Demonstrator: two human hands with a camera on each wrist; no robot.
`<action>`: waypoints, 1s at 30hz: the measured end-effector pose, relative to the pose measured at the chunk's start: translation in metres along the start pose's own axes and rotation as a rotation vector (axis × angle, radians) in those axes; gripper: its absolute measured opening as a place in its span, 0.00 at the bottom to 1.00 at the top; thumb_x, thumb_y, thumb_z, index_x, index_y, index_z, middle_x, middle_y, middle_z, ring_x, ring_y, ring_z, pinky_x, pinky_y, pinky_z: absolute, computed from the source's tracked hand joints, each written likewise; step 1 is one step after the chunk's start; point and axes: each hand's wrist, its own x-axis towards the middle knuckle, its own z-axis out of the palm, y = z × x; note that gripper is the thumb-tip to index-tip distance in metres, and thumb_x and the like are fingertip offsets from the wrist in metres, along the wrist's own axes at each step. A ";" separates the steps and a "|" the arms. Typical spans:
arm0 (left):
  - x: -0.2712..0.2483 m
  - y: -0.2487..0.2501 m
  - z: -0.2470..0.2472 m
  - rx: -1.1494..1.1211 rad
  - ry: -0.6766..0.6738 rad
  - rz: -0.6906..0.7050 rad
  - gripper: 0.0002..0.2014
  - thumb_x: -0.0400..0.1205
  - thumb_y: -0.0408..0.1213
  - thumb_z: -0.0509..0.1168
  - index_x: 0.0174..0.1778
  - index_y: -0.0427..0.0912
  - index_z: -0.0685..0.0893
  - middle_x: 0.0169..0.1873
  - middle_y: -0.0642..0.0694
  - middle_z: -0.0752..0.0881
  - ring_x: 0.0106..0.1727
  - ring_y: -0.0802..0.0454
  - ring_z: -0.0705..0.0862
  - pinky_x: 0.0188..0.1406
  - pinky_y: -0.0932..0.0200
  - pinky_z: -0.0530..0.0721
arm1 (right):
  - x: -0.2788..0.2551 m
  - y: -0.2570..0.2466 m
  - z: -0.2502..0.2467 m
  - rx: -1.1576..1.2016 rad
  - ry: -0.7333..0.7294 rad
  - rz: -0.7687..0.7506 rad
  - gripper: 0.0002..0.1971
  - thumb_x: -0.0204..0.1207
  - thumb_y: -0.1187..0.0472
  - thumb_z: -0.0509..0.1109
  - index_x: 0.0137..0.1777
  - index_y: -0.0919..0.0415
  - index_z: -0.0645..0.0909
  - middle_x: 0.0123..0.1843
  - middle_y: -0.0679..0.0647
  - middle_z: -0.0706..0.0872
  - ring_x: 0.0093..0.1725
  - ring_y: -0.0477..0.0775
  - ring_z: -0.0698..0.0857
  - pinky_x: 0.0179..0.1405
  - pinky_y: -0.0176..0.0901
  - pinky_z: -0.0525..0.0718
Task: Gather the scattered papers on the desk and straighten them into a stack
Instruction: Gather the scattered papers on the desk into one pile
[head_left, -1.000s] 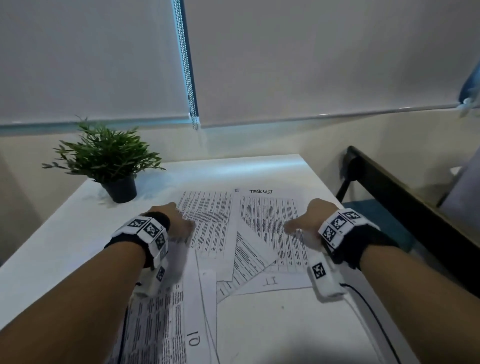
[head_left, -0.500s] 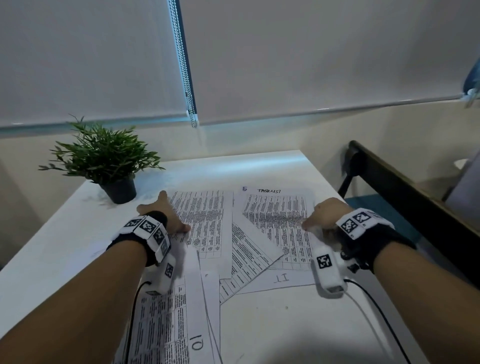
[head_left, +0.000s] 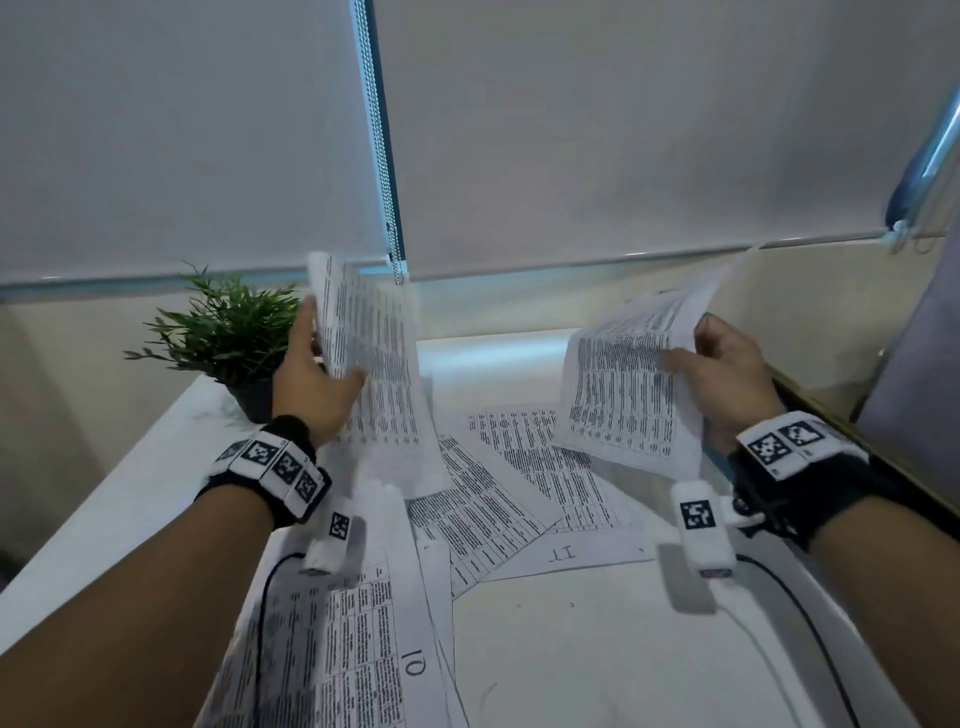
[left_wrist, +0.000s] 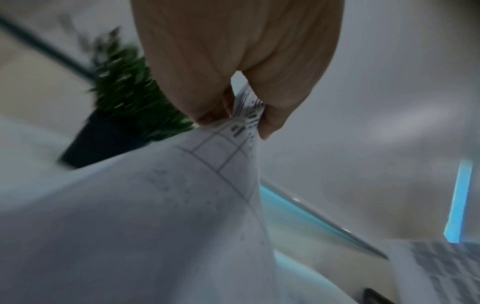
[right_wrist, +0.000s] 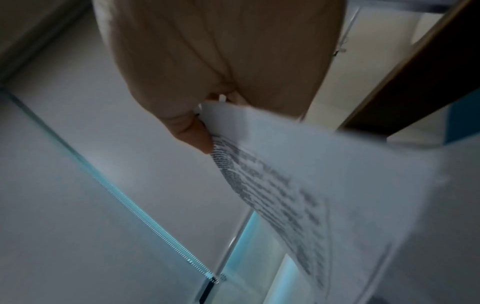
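My left hand (head_left: 322, 364) is raised above the white desk (head_left: 130, 499) and pinches one printed sheet (head_left: 376, 374) by its left edge; the sheet hangs nearly upright. In the left wrist view the thumb and fingers (left_wrist: 205, 111) clamp that sheet (left_wrist: 182, 195). My right hand (head_left: 706, 364) pinches a second printed sheet (head_left: 623, 395) by its right edge, lifted and tilted over the desk. The right wrist view shows the thumb (right_wrist: 189, 131) on this sheet (right_wrist: 324, 185). Several more printed papers (head_left: 509, 488) lie scattered and overlapping on the desk below, one marked "10" (head_left: 363, 649).
A small potted plant (head_left: 234, 338) stands at the desk's back left, just behind my left hand. Closed roller blinds (head_left: 623, 130) with a bead chain (head_left: 387, 171) cover the window. A dark wooden frame (head_left: 883, 467) runs along the desk's right side.
Both hands were resting flat on papers on the desk; now each has lifted one sheet up into the air, the left sheet upright and the right sheet tilted.
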 end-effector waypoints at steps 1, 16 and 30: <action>-0.004 0.018 -0.005 -0.013 0.008 0.056 0.48 0.80 0.29 0.74 0.89 0.62 0.53 0.79 0.46 0.76 0.71 0.45 0.82 0.66 0.42 0.84 | -0.008 -0.006 0.007 0.010 -0.007 -0.014 0.09 0.76 0.80 0.71 0.54 0.82 0.77 0.53 0.71 0.91 0.48 0.66 0.90 0.61 0.75 0.86; -0.106 0.043 -0.100 -0.322 -0.056 -0.256 0.54 0.80 0.48 0.74 0.90 0.56 0.39 0.89 0.43 0.58 0.83 0.38 0.72 0.76 0.35 0.77 | -0.131 -0.042 0.119 0.280 -0.400 0.136 0.23 0.82 0.52 0.71 0.77 0.54 0.82 0.76 0.57 0.86 0.72 0.66 0.86 0.73 0.63 0.81; -0.180 -0.007 -0.142 -0.234 -0.282 -0.697 0.46 0.81 0.34 0.63 0.88 0.61 0.41 0.25 0.37 0.73 0.21 0.47 0.72 0.28 0.60 0.75 | -0.192 0.000 0.143 0.262 -0.561 0.413 0.12 0.82 0.52 0.69 0.56 0.61 0.85 0.43 0.59 0.87 0.36 0.62 0.88 0.38 0.51 0.90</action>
